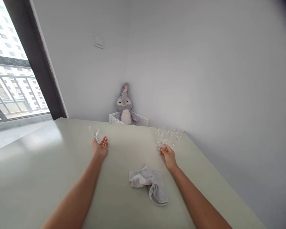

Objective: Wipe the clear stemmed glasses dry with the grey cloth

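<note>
On the left, a clear stemmed glass [94, 131] stands on the table just beyond my left hand [100, 148]. The thumb and fingers of that hand are spread apart around the near side of the glass's foot. My right hand [168, 154] is closed at the fingertips on the foot of another clear stemmed glass [160, 140] at the right. Several more stemmed glasses [177, 134] stand close behind it, overlapping one another. A crumpled grey cloth [150, 184] lies on the table between my forearms, touched by neither hand.
The pale green table [119, 152] has a glossy top and meets the wall along its right side. Past its far edge, a grey plush rabbit [125, 106] sits in a white perforated basket [143, 120]. At the left is a dark-framed window [35, 60].
</note>
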`<state>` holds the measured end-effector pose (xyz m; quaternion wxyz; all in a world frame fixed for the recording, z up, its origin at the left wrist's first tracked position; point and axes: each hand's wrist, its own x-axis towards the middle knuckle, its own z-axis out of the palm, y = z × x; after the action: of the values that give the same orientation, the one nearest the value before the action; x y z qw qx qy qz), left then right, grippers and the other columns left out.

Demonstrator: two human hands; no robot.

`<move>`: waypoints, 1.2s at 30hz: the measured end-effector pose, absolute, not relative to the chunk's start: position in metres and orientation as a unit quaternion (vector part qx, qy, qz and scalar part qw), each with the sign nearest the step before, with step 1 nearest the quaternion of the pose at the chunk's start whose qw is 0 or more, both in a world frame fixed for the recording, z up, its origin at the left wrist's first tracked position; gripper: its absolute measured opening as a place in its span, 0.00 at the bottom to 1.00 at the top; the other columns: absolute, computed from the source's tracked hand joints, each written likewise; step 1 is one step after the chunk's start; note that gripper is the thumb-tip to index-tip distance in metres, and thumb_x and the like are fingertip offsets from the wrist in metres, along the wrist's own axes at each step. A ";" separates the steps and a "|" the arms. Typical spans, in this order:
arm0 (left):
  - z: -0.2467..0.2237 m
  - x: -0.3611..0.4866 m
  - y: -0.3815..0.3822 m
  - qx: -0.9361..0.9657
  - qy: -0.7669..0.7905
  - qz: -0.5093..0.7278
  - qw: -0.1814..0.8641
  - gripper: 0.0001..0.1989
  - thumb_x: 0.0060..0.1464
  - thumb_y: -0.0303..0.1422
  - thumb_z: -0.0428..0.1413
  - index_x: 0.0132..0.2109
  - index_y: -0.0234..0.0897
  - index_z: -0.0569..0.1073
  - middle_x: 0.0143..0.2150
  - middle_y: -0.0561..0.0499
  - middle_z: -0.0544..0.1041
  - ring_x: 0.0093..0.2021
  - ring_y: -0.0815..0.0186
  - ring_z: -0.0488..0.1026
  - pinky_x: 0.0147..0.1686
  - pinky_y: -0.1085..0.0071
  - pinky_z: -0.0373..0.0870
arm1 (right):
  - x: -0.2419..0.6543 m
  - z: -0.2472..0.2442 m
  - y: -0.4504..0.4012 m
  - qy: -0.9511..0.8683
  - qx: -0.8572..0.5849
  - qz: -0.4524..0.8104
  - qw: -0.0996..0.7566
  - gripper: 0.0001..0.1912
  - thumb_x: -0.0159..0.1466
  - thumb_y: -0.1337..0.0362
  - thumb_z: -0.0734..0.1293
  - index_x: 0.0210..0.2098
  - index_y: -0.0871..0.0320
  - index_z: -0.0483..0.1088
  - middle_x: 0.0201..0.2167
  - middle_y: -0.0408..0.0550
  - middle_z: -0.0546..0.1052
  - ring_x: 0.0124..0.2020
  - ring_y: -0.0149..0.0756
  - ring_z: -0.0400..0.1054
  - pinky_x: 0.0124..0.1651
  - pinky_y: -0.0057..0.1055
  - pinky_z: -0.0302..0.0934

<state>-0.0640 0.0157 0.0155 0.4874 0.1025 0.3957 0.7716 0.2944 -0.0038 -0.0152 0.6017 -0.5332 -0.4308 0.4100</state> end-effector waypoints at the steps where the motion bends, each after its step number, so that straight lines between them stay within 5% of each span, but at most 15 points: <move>1: 0.017 -0.067 0.017 0.097 0.382 0.770 0.501 0.21 0.56 0.45 0.36 0.54 0.43 0.51 0.36 0.47 0.70 0.30 0.71 0.71 0.25 0.78 0.67 | 0.294 -0.015 -0.005 -0.430 -0.528 0.418 0.602 0.28 0.48 0.60 0.65 0.48 0.61 0.63 0.33 0.46 0.74 0.29 0.32 0.66 0.38 0.33 0.61; 7: 0.017 -0.083 0.027 0.075 0.271 0.790 0.545 0.24 0.54 0.50 0.37 0.55 0.48 0.47 0.47 0.42 0.67 0.44 0.64 0.71 0.33 0.69 0.71 | 0.291 -0.005 -0.011 -0.441 -0.521 0.433 0.589 0.26 0.48 0.60 0.65 0.47 0.60 0.63 0.38 0.49 0.74 0.35 0.35 0.67 0.37 0.32 0.61; 15: 0.012 -0.086 0.027 0.042 0.209 0.803 0.556 0.17 0.56 0.46 0.39 0.42 0.37 0.56 0.50 0.38 0.63 0.49 0.60 0.68 0.38 0.65 0.72 | 0.282 0.022 -0.038 -0.485 -0.573 0.395 0.529 0.09 0.50 0.59 0.63 0.27 0.59 0.65 0.18 0.40 0.66 0.18 0.28 0.57 0.19 0.25 0.50; 19: 0.014 -0.083 0.026 0.003 0.202 0.807 0.555 0.14 0.55 0.44 0.43 0.37 0.37 0.56 0.49 0.39 0.64 0.48 0.61 0.69 0.37 0.67 0.72 | 0.261 0.044 -0.067 -0.688 -0.466 0.411 0.374 0.14 0.55 0.53 0.60 0.28 0.59 0.66 0.21 0.41 0.66 0.22 0.28 0.59 0.25 0.25 0.53; 23: 0.018 -0.080 0.024 -0.003 0.191 0.801 0.567 0.14 0.54 0.45 0.45 0.36 0.38 0.56 0.47 0.40 0.65 0.47 0.61 0.69 0.37 0.67 0.73 | 0.238 0.050 -0.091 -0.858 -0.396 0.272 0.180 0.23 0.48 0.45 0.66 0.32 0.57 0.70 0.29 0.44 0.69 0.32 0.33 0.60 0.32 0.28 0.54; 27: 0.022 -0.078 0.019 0.047 0.167 0.794 0.583 0.18 0.51 0.48 0.46 0.40 0.38 0.58 0.50 0.37 0.64 0.49 0.58 0.68 0.39 0.65 0.72 | 0.232 0.048 -0.100 -0.913 -0.356 0.183 0.079 0.28 0.44 0.41 0.66 0.36 0.55 0.71 0.30 0.46 0.68 0.33 0.35 0.58 0.34 0.30 0.53; 32: 0.023 -0.081 0.019 0.075 0.140 0.796 0.584 0.17 0.51 0.44 0.49 0.42 0.37 0.59 0.51 0.36 0.62 0.50 0.58 0.66 0.42 0.65 0.70 | 0.236 0.049 -0.103 -0.944 -0.286 0.157 0.056 0.29 0.42 0.48 0.70 0.42 0.53 0.68 0.36 0.46 0.68 0.36 0.38 0.57 0.39 0.33 0.51; 36: 0.026 -0.074 0.021 0.076 0.179 0.797 0.572 0.14 0.52 0.43 0.49 0.37 0.36 0.61 0.47 0.39 0.66 0.47 0.62 0.69 0.42 0.68 0.70 | 0.231 0.041 -0.101 -0.929 -0.319 0.151 0.114 0.06 0.51 0.64 0.66 0.30 0.55 0.70 0.32 0.44 0.69 0.34 0.34 0.58 0.38 0.31 0.50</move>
<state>-0.0742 0.0210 0.0255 0.5715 0.0764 0.1791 0.7971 0.2312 -0.1009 0.0409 0.1142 -0.3185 -0.9288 0.1509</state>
